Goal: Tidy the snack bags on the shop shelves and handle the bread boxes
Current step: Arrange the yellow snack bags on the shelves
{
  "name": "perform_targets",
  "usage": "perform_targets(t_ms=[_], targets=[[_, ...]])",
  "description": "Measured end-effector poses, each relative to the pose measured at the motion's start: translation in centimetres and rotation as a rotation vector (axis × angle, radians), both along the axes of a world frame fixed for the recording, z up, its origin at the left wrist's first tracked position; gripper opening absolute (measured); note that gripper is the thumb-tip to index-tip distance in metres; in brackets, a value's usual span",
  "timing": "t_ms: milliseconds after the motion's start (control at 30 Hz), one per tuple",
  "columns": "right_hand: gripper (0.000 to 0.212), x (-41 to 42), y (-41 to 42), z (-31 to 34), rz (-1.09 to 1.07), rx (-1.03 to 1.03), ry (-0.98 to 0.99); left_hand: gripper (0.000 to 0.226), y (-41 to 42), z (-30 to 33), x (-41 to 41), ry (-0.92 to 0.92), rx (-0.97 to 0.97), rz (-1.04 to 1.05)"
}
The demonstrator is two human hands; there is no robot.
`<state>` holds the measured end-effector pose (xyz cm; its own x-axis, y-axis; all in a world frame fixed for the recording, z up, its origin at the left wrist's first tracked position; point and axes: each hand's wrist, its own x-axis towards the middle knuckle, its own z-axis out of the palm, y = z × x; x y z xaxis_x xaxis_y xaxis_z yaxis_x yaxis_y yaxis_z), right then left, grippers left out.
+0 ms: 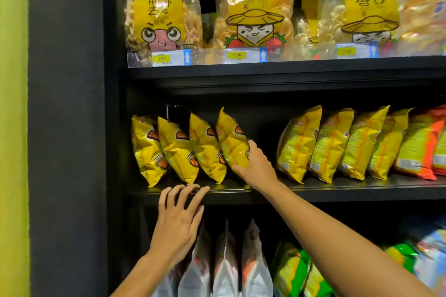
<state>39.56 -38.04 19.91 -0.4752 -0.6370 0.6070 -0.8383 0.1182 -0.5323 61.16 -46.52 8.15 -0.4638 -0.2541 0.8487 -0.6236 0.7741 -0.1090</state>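
Several yellow snack bags stand in a leaning row at the left of the middle shelf [337, 191]. My right hand [255, 164] grips the rightmost yellow bag [233, 140] of that row at its lower right edge. My left hand [179, 217] rests with spread fingers on the shelf's front lip, below the row, holding nothing. A second group of yellow bags [333, 144] leans to the right of a gap, with an orange-red bag [424, 147] at its end. No bread boxes are in view.
The top shelf holds tall clear bags with yellow labels [253, 7] behind price tags [161, 58]. On the bottom shelf stand white pouches [225, 263] and green bags [296, 270]. A black cabinet wall [70, 128] and a green wall [13, 128] close off the left.
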Motion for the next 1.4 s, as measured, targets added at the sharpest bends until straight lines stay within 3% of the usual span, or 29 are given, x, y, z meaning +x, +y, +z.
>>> perform_targets(t_ms=[167, 433, 533, 633, 733, 967, 1067, 1133, 1267, 1400], targets=[[0.08, -0.2, 1.5, -0.4, -0.039, -0.119, 0.066, 0.049, 0.1, 0.1, 0.3, -0.019, 0.02, -0.019], [0.079, 0.6, 11.6, -1.9, 0.049, -0.442, 0.148, 0.055, 2.9, 1.5, 0.3, 0.038, 0.212, -0.121], [0.081, 1.6, 15.5, -3.3, 0.104, -0.506, 0.129, 0.06, 8.3, 3.1, -1.0, 0.209, 0.313, -0.333], [0.081, 2.6, 18.5, -5.5, 0.146, -0.525, 0.121, 0.075, 15.1, 3.6, -3.2, 0.364, 0.651, -0.753], [0.079, 3.2, 20.2, -8.5, 0.177, -0.543, 0.139, 0.087, 19.4, 2.0, -5.1, 0.486, 0.852, -0.892], [0.068, 3.1, 22.8, -17.9, 0.329, -0.39, 0.177, 0.038, 23.2, -3.2, -6.8, 0.742, 1.031, -0.951], [0.057, 2.9, 24.5, -21.2, 0.37, -0.343, 0.166, 0.035, 23.9, -5.7, -6.7, 0.733, 1.101, -0.905], [0.053, 2.4, 26.0, -22.5, 0.37, -0.36, 0.056, 0.046, 23.7, -7.8, -6.2, 0.722, 1.174, -0.881], [0.054, 1.5, 27.8, -24.3, 0.38, -0.516, -0.444, 0.067, 23.4, -12.2, -4.8, 0.516, 1.362, -0.859], [0.068, 1.1, 27.9, -25.7, 0.422, -0.347, -0.72, 0.084, 24.0, -15.8, -4.0, 0.363, 1.503, -0.833]])
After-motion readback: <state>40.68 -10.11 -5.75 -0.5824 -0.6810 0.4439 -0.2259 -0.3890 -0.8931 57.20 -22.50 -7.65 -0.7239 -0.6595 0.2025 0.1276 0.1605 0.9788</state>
